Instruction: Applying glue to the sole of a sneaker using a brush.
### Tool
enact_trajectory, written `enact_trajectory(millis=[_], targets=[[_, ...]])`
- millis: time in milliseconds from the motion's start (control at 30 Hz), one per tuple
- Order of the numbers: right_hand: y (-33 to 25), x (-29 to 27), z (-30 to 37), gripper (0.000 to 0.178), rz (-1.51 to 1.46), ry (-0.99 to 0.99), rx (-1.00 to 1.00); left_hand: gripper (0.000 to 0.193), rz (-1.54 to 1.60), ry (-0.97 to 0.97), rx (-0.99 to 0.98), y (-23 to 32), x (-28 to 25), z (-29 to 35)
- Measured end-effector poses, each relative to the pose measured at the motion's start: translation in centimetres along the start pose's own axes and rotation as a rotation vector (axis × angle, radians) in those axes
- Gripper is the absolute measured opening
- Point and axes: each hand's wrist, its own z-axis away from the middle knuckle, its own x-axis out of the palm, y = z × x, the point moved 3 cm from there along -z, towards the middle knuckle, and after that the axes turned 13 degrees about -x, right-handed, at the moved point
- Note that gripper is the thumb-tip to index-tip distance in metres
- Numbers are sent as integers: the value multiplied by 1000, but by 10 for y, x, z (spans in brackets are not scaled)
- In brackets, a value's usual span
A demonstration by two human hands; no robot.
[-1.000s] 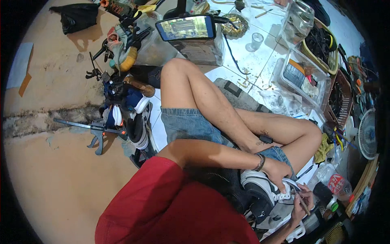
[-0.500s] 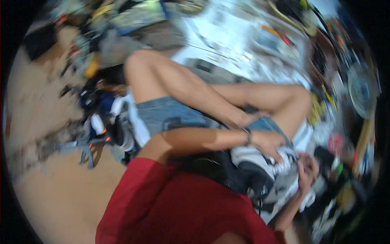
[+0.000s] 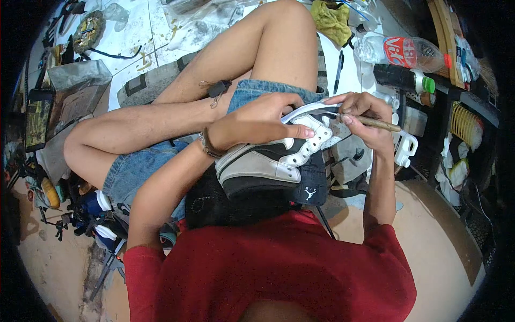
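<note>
A grey, white and black high-top sneaker (image 3: 257, 173) lies across my lap, its white eyelet panel facing up. My left hand (image 3: 263, 121) is wrapped over it, the thumb pressing on the white panel near the eyelets. In my right hand (image 3: 370, 115) is an awl (image 3: 383, 124) with a brownish handle, held in closed fingers. Its thin metal end reaches the shoe by the white sole edge; the very tip is hard to make out. Right fingertips touch the sole edge too. A black tongue or flap with a white mark hangs from the shoe's near side.
To the right lie a clear plastic bottle (image 3: 410, 53) with a red label, a dark bottle (image 3: 397, 78) with a green cap and a white jug (image 3: 406, 149). A pen (image 3: 339, 72) and a yellow cloth (image 3: 331, 22) are ahead. Shoes and tools (image 3: 99, 214) clutter the left.
The view has swung and sharpened. My right hand, earlier beside the shoe and blurred, is now at the sole edge with the awl. My left hand stays on the sneaker.
</note>
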Motion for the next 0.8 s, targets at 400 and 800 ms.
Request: enact_trajectory(millis=[400,800], targets=[[9,-1,1,14,-100,47,-24,58,84,-35,-8,-1,-3,-1],[3,4,-6,29,128,-112,-25,53,18,-20,-10,3,-5,1]])
